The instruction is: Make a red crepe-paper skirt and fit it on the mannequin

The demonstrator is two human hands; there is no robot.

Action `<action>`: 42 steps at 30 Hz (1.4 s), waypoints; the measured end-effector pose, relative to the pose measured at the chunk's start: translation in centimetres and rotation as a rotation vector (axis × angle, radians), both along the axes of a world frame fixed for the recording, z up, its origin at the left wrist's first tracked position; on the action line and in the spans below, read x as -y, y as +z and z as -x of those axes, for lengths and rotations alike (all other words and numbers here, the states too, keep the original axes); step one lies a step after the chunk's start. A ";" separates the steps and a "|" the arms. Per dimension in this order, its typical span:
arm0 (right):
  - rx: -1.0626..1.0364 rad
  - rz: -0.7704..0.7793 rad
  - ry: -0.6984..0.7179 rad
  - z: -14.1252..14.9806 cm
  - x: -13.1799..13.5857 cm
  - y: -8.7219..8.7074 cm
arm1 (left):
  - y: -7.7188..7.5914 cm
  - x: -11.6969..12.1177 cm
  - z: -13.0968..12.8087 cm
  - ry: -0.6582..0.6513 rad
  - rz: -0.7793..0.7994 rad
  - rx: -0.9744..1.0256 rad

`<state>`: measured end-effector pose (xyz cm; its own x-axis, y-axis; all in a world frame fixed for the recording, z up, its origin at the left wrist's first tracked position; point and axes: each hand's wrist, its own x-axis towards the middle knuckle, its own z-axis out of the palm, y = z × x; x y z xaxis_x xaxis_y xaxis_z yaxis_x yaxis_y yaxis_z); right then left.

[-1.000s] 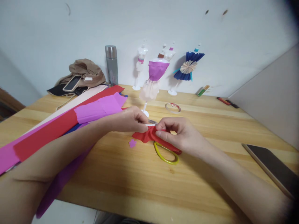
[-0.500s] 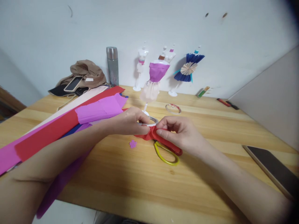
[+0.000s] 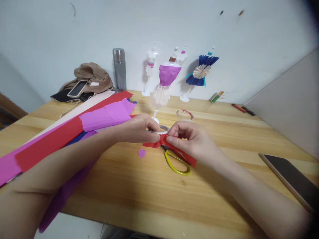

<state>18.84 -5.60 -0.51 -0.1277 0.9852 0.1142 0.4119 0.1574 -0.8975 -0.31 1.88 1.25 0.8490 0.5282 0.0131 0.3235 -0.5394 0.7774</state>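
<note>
A strip of red crepe paper (image 3: 152,144) is pinched between my two hands, its middle gathered into folds. My left hand (image 3: 143,127) is closed on the gathered part, thumb and fingertips together. Close beside it, my right hand (image 3: 188,137) grips the other side, and the strip's end hangs out below its palm. Under the paper lie scissors with yellow handles (image 3: 178,169), their blades mostly hidden. A roll of tape (image 3: 164,128) sits just behind the fingers. A small purple paper flower (image 3: 142,152) rests on the table below my left hand.
Behind my hands stands a mini dress form in purple and cream paper (image 3: 170,75), with another in blue (image 3: 202,71). Long crepe paper sheets (image 3: 50,142) lie under my left forearm. A tape ring (image 3: 184,115), a thermos (image 3: 119,69) and a phone (image 3: 289,179) surround the work area.
The red strip's right end has shifted and now hangs flatter and farther out below my right hand. Both hands keep nearly the same place and grip.
</note>
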 end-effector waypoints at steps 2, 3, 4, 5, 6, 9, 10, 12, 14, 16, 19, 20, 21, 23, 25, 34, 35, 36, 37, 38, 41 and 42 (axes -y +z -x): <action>0.000 0.001 -0.006 0.0 0.0 -0.1 | 0.0 0.1 0.0 0.001 0.001 0.004; -0.006 0.001 -0.008 0.0 -0.1 -0.1 | 0.0 0.1 0.0 0.001 0.000 0.006; -0.014 0.000 -0.009 0.1 -0.1 -0.1 | 0.0 0.1 0.0 -0.002 -0.002 0.009; -0.024 -0.003 -0.009 0.1 -0.1 -0.1 | 0.0 0.1 0.0 -0.008 -0.004 0.013; -0.036 -0.008 -0.010 0.1 -0.1 -0.1 | -0.1 0.1 0.0 -0.016 -0.006 0.016; -0.076 -0.009 -0.009 0.1 -0.1 -0.1 | -0.2 0.0 0.1 -0.045 -0.005 0.036; -0.086 0.005 0.002 0.1 -0.1 -0.1 | -0.3 0.0 0.1 -0.059 -0.002 0.043; -0.084 0.058 0.043 0.1 -0.1 -0.2 | -0.5 0.0 0.0 -0.084 0.001 0.042; -0.078 0.131 0.086 0.1 -0.1 -0.2 | -0.6 0.0 0.0 -0.098 -0.018 0.015; -0.094 0.196 0.092 0.0 -0.2 0.0 | -0.7 0.0 -0.1 -0.079 -0.090 0.004; -0.161 0.243 0.003 -0.7 -0.9 0.3 | -0.5 -0.3 0.0 0.004 -0.215 0.107; -0.187 0.253 -0.038 -1.1 -1.1 0.4 | -0.5 -0.5 0.1 0.047 -0.218 0.157; -0.216 0.262 -0.076 -1.5 -1.4 0.5 | -0.4 -0.8 0.1 0.092 -0.191 0.206; -0.274 0.264 -0.142 -2.2 -2.0 0.7 | -0.5 -1.4 0.1 0.213 -0.076 0.294; -0.316 0.237 -0.199 -2.9 -2.3 1.0 | -1.0 -1.9 -0.2 0.337 0.080 0.351; -0.184 0.028 -0.401 -5.5 -2.6 4.6 | -3.9 -0.6 -1.6 0.128 0.615 0.064; -0.120 -0.011 -0.425 -5.8 -2.9 4.9 | -4.1 -0.5 -1.6 0.092 0.583 0.038; -0.048 -0.042 -0.454 -5.9 -3.2 5.2 | -4.4 -0.4 -1.7 0.072 0.562 0.016; 0.031 -0.058 -0.478 -6.0 -3.5 5.5 | -4.8 -0.5 -1.7 0.066 0.553 0.002; 0.107 -0.061 -0.495 -6.0 -3.8 5.7 | -5.2 -0.6 -1.7 0.073 0.552 -0.001; 0.247 -0.058 -0.500 -5.5 -4.8 6.2 | -6.5 -1.2 -1.8 0.100 0.583 0.020; 0.275 -0.060 -0.497 -5.2 -5.0 6.4 | -6.8 -1.4 -1.8 0.098 0.599 0.031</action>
<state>24.09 -0.58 5.86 0.3164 0.9273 0.2000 0.6666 -0.0674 -0.7423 1.50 3.24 -5.51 0.8000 0.5272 -0.2866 0.3219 0.0259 0.9464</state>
